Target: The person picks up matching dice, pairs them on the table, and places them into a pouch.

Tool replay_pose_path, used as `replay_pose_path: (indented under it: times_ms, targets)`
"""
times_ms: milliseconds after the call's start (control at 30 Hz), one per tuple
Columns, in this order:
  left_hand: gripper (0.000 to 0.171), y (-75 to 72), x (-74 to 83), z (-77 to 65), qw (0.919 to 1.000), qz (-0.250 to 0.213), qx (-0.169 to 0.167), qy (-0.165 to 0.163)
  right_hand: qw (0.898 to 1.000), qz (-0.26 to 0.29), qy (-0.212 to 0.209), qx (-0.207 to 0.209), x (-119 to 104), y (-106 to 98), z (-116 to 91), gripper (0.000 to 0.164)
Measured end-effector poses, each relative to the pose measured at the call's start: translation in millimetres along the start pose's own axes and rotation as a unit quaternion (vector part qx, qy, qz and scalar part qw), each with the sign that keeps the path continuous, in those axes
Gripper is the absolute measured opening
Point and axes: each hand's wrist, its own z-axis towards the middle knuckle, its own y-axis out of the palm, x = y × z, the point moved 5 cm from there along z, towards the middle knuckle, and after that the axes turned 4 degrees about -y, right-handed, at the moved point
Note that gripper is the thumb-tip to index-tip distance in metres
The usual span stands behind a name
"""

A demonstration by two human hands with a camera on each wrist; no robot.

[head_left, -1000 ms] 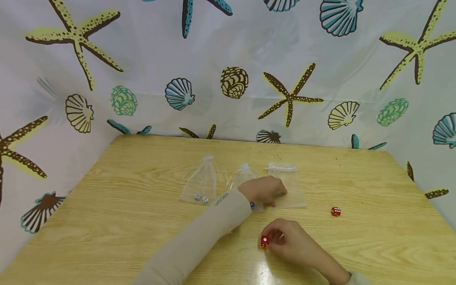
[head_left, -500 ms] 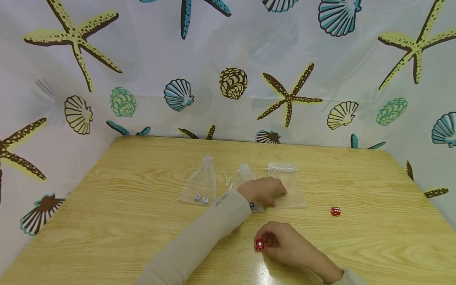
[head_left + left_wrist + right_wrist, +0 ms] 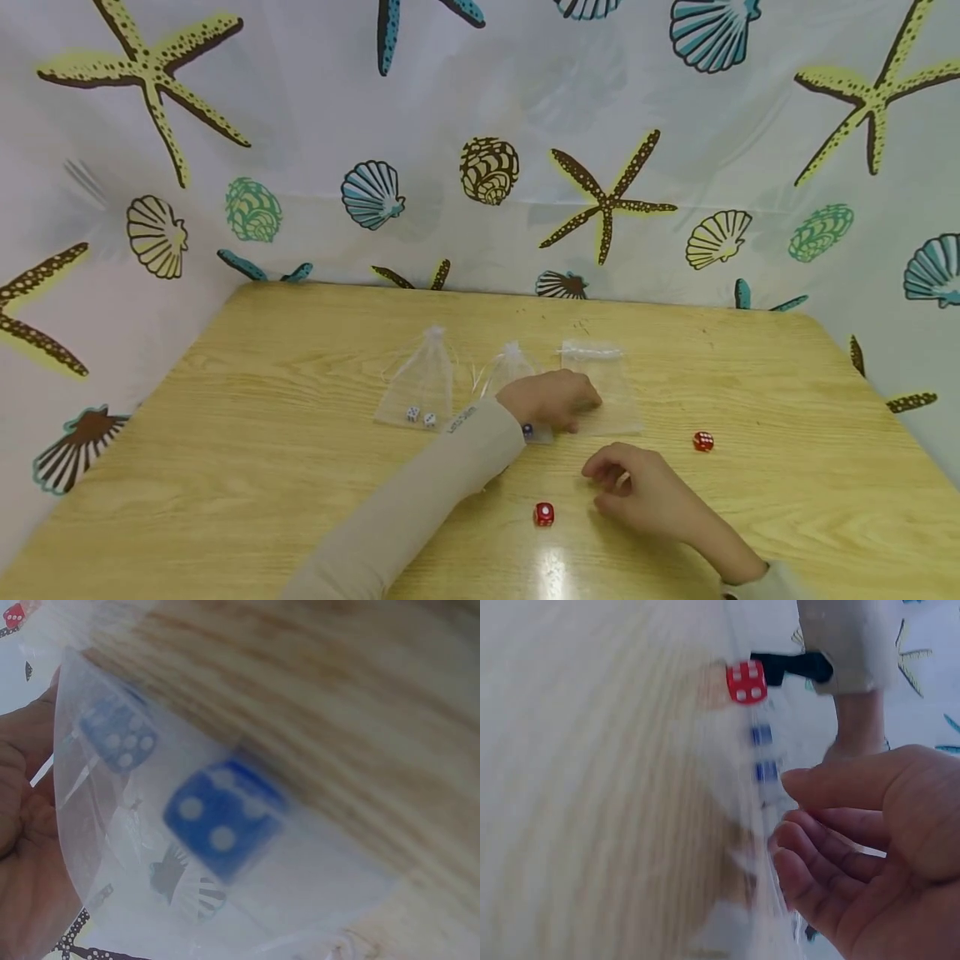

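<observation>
My left hand [image 3: 551,398] rests at the left edge of a flat sheer white drawstring bag [image 3: 617,404]; its fingertips are partly hidden. Under its wrist lies a second sheer bag [image 3: 512,367], gathered at the top, with blue dice [image 3: 221,817] inside, seen close in the left wrist view. My right hand [image 3: 648,496] hovers over the table with loosely bent fingers, nothing between them. To its left a red die [image 3: 544,514] sits on the wood, one white pip up. Another red die [image 3: 703,442] lies farther right.
A third gathered sheer bag [image 3: 431,375] holding white dice [image 3: 413,413] lies at the left of the row. The wooden table [image 3: 247,467] meets a cloth backdrop [image 3: 300,125] printed with shells and starfish at the back and sides.
My right hand first slid the red die slightly left and nearer, then let it go and moved away to the right. The left hand has stayed in place.
</observation>
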Motion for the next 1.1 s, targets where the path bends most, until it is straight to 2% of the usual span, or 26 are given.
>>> replay_pose_path:
  times_ms: [233, 400, 567, 767, 1100]
  targets:
    - [0.050, -1.2, -1.3, 1.1, 1.0000, 0.005, -0.007, -0.004, 0.996, -0.034, 0.041, 0.077, 23.1, -29.6, -11.9, 0.020]
    - [0.051, 0.0, -1.1, 2.1, 0.9998, 0.017, -0.012, -0.001, 0.990, -0.049, 0.073, 0.111, 33.9, -48.0, -22.3, 0.020]
    - [0.051, 0.0, -1.6, 0.9, 0.9998, 0.017, -0.012, -0.003, 0.987, -0.066, 0.087, 0.122, 44.0, -60.6, -30.7, 0.020]
    - [0.051, 0.8, -2.1, 0.2, 0.9999, 0.013, -0.009, -0.001, 0.984, -0.068, 0.117, 0.115, 60.4, -74.3, -39.1, 0.023]
    - [0.051, 2.3, -2.3, -2.0, 0.9999, 0.005, -0.007, -0.007, 0.973, -0.103, 0.169, 0.122, 87.5, -95.0, -47.8, 0.033]
